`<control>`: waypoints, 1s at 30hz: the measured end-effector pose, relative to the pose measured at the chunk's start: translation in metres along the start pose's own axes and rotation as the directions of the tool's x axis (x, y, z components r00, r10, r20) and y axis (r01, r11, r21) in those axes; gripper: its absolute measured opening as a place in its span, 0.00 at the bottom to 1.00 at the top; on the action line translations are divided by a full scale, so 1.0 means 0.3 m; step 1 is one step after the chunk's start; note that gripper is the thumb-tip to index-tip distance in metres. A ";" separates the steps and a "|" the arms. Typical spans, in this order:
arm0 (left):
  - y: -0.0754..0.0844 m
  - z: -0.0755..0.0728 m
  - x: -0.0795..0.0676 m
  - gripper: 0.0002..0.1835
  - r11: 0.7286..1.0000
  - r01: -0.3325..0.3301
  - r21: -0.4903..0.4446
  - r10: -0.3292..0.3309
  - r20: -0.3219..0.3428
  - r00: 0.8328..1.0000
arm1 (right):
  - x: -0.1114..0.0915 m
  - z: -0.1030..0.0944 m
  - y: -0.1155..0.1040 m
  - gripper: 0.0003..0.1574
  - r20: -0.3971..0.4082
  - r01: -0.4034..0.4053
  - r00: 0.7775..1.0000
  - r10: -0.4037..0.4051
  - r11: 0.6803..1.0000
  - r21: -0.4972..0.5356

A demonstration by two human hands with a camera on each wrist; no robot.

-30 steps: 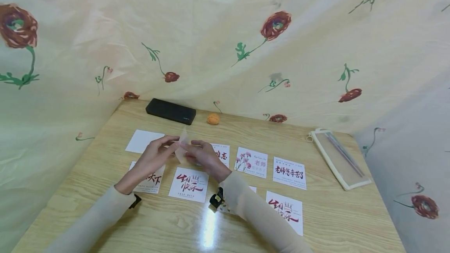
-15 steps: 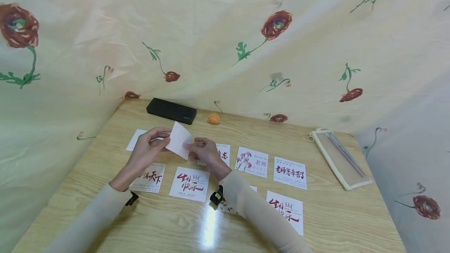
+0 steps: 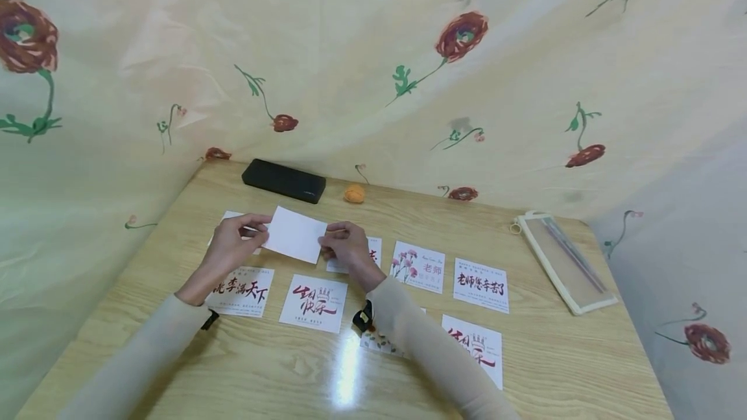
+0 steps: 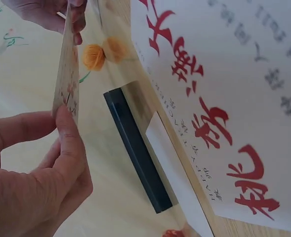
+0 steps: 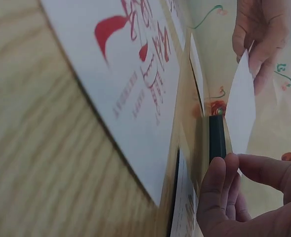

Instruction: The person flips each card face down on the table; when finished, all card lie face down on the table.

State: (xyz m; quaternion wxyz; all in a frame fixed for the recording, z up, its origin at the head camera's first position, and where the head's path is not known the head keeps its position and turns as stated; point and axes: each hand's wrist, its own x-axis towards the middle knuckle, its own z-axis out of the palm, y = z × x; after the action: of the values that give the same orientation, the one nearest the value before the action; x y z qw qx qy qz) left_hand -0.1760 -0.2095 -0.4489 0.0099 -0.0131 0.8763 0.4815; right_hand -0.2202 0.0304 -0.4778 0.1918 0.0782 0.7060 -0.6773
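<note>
A small card [image 3: 296,234] is held up over the back left of the table, its blank white side toward the head camera. My left hand [image 3: 233,238] pinches its left edge between thumb and fingers. At its right edge, my right hand [image 3: 348,250] pinches it the same way. The left wrist view shows a printed pattern on the card's other face [image 4: 68,89]. Partly hidden behind the left hand lies a white card [image 3: 232,214]. Below the hands are a card with red lettering [image 3: 242,291] and a birthday card [image 3: 313,303]; the right hand overlaps another red-lettered card [image 3: 374,251].
Farther right lie a carnation card [image 3: 417,267], another lettered card [image 3: 481,285] and a second birthday card [image 3: 475,342]. A leaf-patterned card [image 3: 380,343] is partly under the right sleeve. Along the back are a black case [image 3: 284,181], an orange ball [image 3: 354,194] and a zip pouch [image 3: 563,264].
The card has turned from nearly edge-on to showing its blank side flat toward the head camera. My left hand has moved left, and both hands now pinch opposite edges.
</note>
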 end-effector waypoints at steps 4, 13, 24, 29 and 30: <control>-0.006 0.002 0.014 0.20 0.998 0.008 0.058 -0.010 0.033 0.999 | 0.007 -0.006 -0.008 0.18 -0.001 0.023 1.000 -0.023 0.999 -0.039; -0.008 0.018 0.025 0.23 0.991 0.042 0.129 -0.057 0.118 0.991 | 0.007 -0.020 -0.007 0.20 0.009 0.030 1.000 -0.029 0.988 -0.149; -0.022 0.038 0.029 0.26 0.983 0.083 0.165 -0.112 0.174 0.978 | 0.002 -0.021 0.001 0.21 0.010 0.040 0.999 -0.039 0.976 -0.215; -0.024 0.038 0.026 0.28 0.981 0.089 0.170 -0.122 0.195 0.973 | -0.001 -0.021 -0.002 0.21 0.004 0.030 1.000 -0.030 0.973 -0.230; -0.025 0.038 0.026 0.28 0.981 0.083 0.175 -0.118 0.199 0.973 | -0.003 -0.021 -0.004 0.21 0.004 0.029 1.000 -0.029 0.972 -0.233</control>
State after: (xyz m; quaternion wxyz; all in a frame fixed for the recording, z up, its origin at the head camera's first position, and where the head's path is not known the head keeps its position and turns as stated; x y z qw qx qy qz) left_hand -0.1834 -0.2040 -0.4616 0.1270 -0.0064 0.9055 0.4049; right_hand -0.2208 0.0366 -0.4763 0.1899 0.0447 0.7815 -0.5926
